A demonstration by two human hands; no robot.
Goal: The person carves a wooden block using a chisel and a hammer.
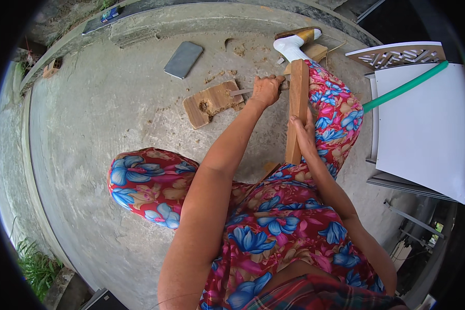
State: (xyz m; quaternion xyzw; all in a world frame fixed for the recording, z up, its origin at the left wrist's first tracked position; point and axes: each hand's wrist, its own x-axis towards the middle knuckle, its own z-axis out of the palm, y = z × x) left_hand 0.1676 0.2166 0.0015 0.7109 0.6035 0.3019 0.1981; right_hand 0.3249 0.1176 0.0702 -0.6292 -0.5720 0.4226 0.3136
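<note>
My left hand (267,91) is closed around a tool with a narrow, flat metal blade (241,92). The blade points left, its tip at the right part of a small brown wooden board (195,112) on the floor. A rough, dark hollow with shavings shows in this board. Most of the tool's grip is hidden by my fingers, so its exact kind is unclear. In my right hand (305,129) is a long, squared block of reddish-brown wood (297,88), gripped near its lower half. The block's upper part stands just right of my left hand.
Wood shavings (239,50) litter the concrete floor. A dark grey flat slab (184,59) lies beyond the board. My bent legs in flowered cloth (152,183) frame the work. At right are a white panel (423,124) and a green tube (405,87).
</note>
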